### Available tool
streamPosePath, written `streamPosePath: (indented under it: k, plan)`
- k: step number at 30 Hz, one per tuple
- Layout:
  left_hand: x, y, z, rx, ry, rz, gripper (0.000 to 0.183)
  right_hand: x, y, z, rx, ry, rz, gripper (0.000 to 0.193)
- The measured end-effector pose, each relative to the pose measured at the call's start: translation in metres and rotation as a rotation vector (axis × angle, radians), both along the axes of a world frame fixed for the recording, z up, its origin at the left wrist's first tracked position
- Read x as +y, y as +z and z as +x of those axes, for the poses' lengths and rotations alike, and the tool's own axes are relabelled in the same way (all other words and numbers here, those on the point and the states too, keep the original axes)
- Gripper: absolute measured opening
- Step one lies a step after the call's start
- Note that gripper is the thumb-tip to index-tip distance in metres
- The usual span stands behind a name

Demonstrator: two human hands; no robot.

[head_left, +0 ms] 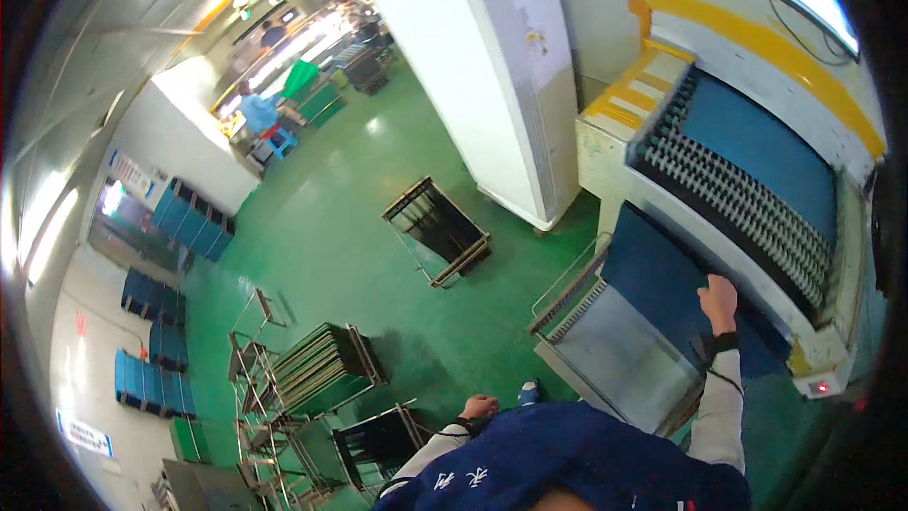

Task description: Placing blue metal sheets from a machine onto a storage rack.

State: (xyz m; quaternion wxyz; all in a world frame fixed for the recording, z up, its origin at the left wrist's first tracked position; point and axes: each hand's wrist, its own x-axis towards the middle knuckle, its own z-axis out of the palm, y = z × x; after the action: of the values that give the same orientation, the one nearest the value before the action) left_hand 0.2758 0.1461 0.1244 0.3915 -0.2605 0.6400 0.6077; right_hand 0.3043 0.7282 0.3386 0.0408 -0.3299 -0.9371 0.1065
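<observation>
My right hand [719,301] is closed at the upper edge of a dark blue flat panel [653,270], which leans beside the roller machine. Below that panel, a slotted metal rack [566,308] carries a pale grey sheet [619,350]. The roller machine [747,189] has rows of small grey wheels, with a blue panel [757,123] lying beyond them. Close to my body, my left hand [480,407] has its fingers curled in, and nothing shows in it. Both wrists wear dark bands.
A tall white cabinet [482,66] stands ahead. Metal racks with panels [322,369] fill the lower left, near a low dark rack [378,440]. Another rack [437,232] stands mid-floor. Blue crates [151,383] line the left wall. A person in blue [257,114] sits far off.
</observation>
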Motion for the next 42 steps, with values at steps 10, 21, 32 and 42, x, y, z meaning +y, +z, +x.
streamPosePath:
  k: [10,21,32,42]
  plan:
    - [-0.002,-0.001,-0.008,-0.023,-0.035,0.062,0.008,-0.005,-0.014,0.008,0.044,0.037,0.088,0.040]
    - [-0.011,-0.029,-0.016,0.125,-0.215,-0.263,0.021,-0.017,0.057,0.007,-0.019,-0.004,0.146,0.043]
    - [0.001,-0.056,-0.035,0.210,-0.404,-0.328,0.028,0.019,0.167,0.083,0.279,-0.026,0.155,0.044]
    - [0.022,-0.034,-0.057,0.161,-0.474,-0.195,0.026,0.008,0.144,0.186,0.911,-0.480,-0.541,0.039]
